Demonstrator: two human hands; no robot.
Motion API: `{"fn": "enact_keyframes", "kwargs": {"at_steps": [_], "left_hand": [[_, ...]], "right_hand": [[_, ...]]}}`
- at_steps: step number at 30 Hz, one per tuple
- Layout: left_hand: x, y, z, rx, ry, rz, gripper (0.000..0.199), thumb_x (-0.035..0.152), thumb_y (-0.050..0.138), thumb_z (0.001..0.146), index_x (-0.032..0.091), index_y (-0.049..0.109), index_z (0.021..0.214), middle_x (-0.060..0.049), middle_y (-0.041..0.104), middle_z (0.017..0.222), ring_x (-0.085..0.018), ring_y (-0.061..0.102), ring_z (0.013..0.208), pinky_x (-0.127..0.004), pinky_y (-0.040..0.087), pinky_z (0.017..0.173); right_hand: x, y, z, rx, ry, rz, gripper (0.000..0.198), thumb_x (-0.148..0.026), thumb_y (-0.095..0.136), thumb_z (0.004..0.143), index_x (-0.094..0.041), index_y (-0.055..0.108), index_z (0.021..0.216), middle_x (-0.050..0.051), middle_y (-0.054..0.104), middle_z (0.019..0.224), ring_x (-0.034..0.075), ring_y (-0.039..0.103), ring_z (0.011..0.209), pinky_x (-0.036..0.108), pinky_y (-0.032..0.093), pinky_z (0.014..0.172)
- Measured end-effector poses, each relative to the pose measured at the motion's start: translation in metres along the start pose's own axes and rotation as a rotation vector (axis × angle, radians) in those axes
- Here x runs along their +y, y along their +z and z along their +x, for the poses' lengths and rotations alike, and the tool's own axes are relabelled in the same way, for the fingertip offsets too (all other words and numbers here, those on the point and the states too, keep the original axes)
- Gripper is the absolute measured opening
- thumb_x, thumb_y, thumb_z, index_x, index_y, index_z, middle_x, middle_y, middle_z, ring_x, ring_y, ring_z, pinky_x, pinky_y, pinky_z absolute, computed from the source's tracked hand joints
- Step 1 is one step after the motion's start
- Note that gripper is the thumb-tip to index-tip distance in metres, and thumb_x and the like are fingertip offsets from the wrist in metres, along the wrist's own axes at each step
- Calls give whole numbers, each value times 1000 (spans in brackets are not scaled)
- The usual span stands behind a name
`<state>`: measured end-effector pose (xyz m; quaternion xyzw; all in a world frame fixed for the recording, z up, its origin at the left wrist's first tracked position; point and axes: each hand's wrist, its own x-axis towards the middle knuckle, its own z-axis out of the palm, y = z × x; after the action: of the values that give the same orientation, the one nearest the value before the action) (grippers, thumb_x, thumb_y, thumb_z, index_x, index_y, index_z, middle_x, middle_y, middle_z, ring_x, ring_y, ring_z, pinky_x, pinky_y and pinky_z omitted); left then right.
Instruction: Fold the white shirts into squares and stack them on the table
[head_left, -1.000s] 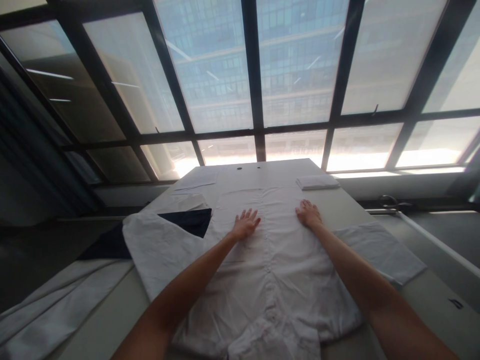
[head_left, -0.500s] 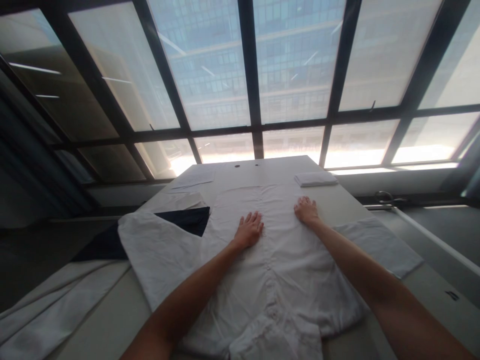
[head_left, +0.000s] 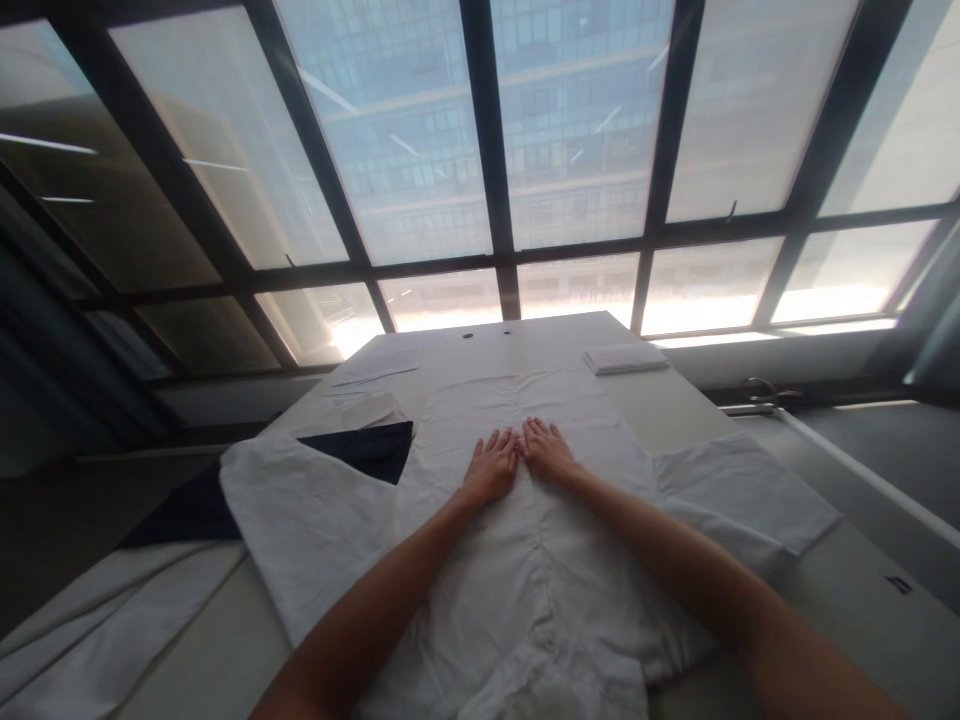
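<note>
Head camera: a white shirt point(head_left: 491, 565) lies spread on a pale desk point(head_left: 555, 345), from the lower middle to the centre of the frame. Its long axis runs up the frame along the button placket point(head_left: 539, 575); the bunched end, seemingly the collar point(head_left: 555, 680), points to the bottom edge, the straight hem point(head_left: 480, 386) towards the top. The left hand point(head_left: 493, 467), at centre, lies palm down, fingers slightly spread; the right hand point(head_left: 547, 452), just beside it, has its fingers close together. Neither visibly pinches cloth. The step looks like smoothing; the next move seems to call for flat palms and light pressure.
</note>
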<state>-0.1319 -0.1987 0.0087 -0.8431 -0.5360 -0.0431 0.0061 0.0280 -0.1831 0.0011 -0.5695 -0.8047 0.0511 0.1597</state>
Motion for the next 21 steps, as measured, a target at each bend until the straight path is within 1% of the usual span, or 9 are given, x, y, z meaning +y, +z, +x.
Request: {"fn": "enact_keyframes", "kwargs": {"at_steps": [3, 7, 10, 12, 15, 17, 19, 21], "left_hand": [[-1, 2, 2, 7, -8, -14, 55, 35, 19, 104, 24, 30, 157, -3, 25, 163, -27, 20, 151, -53, 19, 120], [0, 3, 2, 0, -22, -36, 56, 36, 20, 103, 24, 28, 157, -2, 24, 164, -26, 19, 151, -53, 18, 120], [1, 2, 2, 2, -23, -46, 56, 35, 19, 103, 23, 29, 157, -2, 24, 164, -27, 19, 151, -53, 17, 120], [2, 1, 2, 0, -22, -50, 56, 35, 20, 103, 23, 29, 157, -2, 24, 164, -27, 19, 151, -53, 18, 120], [3, -1, 1, -5, -22, -52, 56, 34, 20, 103, 22, 29, 157, -3, 23, 164, -27, 19, 151, -54, 18, 120], [3, -1, 1, -4, -22, -53, 56, 34, 20, 103, 20, 29, 157, -3, 23, 164, -27, 20, 151, -54, 18, 120], [3, -1, 0, 1, -21, -51, 56, 34, 20, 103, 19, 29, 157, -3, 23, 164, -27, 20, 151, -54, 19, 120], [3, 0, 0, 13, -20, -41, 56, 34, 20, 103, 20, 29, 157, -3, 24, 164, -28, 20, 151, -55, 19, 120]], "right_hand": [[30, -8, -1, -34, 75, -39, 62, -43, 27, 103, -10, 32, 154, 16, 26, 162, 26, 19, 150, 47, 13, 120], [70, -19, 0, -45, 208, -99, 62, -44, 29, 102, -11, 30, 155, 15, 24, 163, 26, 19, 150, 47, 13, 119], [93, -24, 0, -39, 274, -146, 63, -43, 29, 102, -10, 31, 155, 15, 25, 163, 27, 20, 149, 47, 14, 119], [102, -27, -1, -39, 308, -168, 63, -43, 28, 102, -9, 31, 155, 16, 25, 162, 27, 20, 149, 47, 14, 119], [106, -29, -3, -37, 335, -183, 64, -43, 27, 102, -8, 30, 155, 16, 24, 163, 26, 19, 150, 47, 15, 119], [103, -30, -3, -35, 331, -191, 63, -39, 27, 101, -5, 31, 154, 20, 25, 162, 29, 21, 149, 50, 16, 118], [95, -30, 2, -34, 289, -195, 60, -30, 28, 100, -2, 32, 153, 24, 27, 160, 32, 22, 148, 55, 16, 117], [81, -29, 11, -41, 201, -187, 59, -22, 29, 98, -3, 32, 153, 23, 26, 160, 31, 19, 149, 56, 13, 117]]}}
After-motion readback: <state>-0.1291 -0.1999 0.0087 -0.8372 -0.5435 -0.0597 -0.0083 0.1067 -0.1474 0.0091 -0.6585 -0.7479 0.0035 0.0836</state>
